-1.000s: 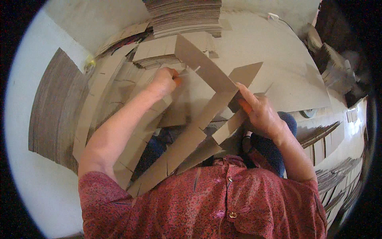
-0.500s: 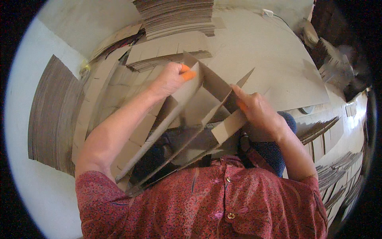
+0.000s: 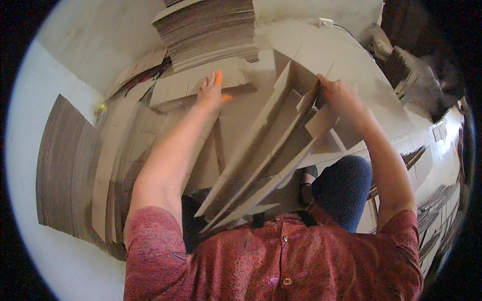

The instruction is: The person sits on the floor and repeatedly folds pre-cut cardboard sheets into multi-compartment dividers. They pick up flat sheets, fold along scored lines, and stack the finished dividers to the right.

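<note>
My right hand (image 3: 343, 98) is closed on the upper right end of a partly folded cardboard divider (image 3: 257, 134). Its long brown strips slant down toward my lap, with short cross pieces set between them near the top. My left hand (image 3: 211, 91) is off the divider, fingers spread and orange covers on some fingertips. It is over a low stack of slotted cardboard strips (image 3: 173, 90); whether it touches the top strip I cannot tell. The fingertips of my right hand are partly hidden behind the cardboard.
A tall stack of cardboard sheets (image 3: 213, 32) stands behind the low one. More strips (image 3: 108, 170) lie at the left, beside a fanned pile (image 3: 63, 165) near the wall. A white socket block (image 3: 325, 22) with a cable is at the back. Cardboard bundles (image 3: 432, 220) lie right.
My left hand has let go of the divider and moved out to the low stack, its fingers opening. My right hand has carried the divider up and to the right.
</note>
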A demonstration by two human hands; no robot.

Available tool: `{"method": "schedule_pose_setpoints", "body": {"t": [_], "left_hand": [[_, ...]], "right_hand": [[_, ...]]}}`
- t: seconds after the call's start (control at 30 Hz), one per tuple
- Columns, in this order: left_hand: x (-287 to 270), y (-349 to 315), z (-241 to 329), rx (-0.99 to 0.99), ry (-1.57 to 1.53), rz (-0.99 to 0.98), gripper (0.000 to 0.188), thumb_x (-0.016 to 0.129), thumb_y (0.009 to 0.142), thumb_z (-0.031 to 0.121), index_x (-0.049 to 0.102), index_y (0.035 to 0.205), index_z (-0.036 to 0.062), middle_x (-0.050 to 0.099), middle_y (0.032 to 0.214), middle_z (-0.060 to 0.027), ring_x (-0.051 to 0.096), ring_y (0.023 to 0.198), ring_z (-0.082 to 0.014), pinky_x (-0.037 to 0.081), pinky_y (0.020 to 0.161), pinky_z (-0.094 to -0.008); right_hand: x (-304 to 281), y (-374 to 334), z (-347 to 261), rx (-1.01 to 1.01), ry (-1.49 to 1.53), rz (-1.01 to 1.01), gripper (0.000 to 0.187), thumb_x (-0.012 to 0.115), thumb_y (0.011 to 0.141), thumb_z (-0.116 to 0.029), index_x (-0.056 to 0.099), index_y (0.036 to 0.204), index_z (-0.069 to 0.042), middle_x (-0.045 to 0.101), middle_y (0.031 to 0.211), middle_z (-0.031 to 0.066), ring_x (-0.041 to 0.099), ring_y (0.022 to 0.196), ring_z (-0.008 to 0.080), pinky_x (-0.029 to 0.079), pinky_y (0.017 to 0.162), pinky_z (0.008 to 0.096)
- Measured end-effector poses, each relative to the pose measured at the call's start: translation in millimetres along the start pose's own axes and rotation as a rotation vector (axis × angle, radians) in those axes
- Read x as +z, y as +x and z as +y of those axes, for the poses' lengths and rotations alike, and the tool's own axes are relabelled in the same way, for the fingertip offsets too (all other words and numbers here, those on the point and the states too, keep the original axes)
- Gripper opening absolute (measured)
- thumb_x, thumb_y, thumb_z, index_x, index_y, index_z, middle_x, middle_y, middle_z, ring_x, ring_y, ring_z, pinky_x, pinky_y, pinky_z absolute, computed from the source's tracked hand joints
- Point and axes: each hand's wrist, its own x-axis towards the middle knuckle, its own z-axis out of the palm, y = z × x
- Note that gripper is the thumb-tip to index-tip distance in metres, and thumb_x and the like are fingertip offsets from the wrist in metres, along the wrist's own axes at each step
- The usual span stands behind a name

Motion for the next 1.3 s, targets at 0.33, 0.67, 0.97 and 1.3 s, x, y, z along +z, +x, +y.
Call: {"method": "schedule_pose_setpoints", "body": {"t": [0.33,0.67,0.97,1.3], "left_hand": [[-49.6,26.9,-10.8,-0.176,-0.588,-0.034,0.023,0.055,0.086,0.019,0.065,0.101,0.0043,0.065,0.088,-0.0173,0.061,0.074,-0.0254,0.047,0.068,-0.0309],[-151.3,-60.8,137.5,0.449,-0.979,0.036,0.041,0.064,0.08,0.015,0.054,0.117,0.0017,0.056,0.118,-0.0161,0.053,0.111,-0.0239,0.041,0.093,-0.0325],[-135.6,-98.7,82.6,-0.091,-0.816,-0.466,0.021,0.057,0.08,0.012,0.06,0.092,-0.0043,0.054,0.068,-0.023,0.05,0.06,-0.0219,0.04,0.057,-0.0332],[-142.1,-120.5,52.4,-0.145,-0.756,-0.377,0.025,0.059,0.081,0.01,0.061,0.1,-0.0067,0.064,0.09,-0.0216,0.063,0.083,-0.0252,0.047,0.075,-0.0304]], "right_hand": [[0.2,4.0,19.7,0.056,0.094,0.537,0.053,0.057,0.084,-0.037,0.044,0.126,-0.006,0.06,0.096,0.0202,0.061,0.081,0.0339,0.049,0.067,0.0416],[-42.2,-58.9,-40.6,0.279,1.622,0.372,0.027,0.057,0.085,-0.017,0.059,0.103,0.003,0.062,0.096,0.0089,0.06,0.082,0.0164,0.05,0.072,0.0276],[-37.3,-145.5,4.0,0.391,1.255,0.853,0.025,0.051,0.089,-0.011,0.057,0.111,0.001,0.059,0.093,0.0008,0.052,0.077,0.0063,0.041,0.066,0.0186],[-12.1,-163.4,6.1,0.374,1.038,0.875,0.008,0.058,0.085,-0.01,0.062,0.085,-0.003,0.048,0.066,-0.0067,0.038,0.057,0.0046,0.03,0.049,0.0211]]}}
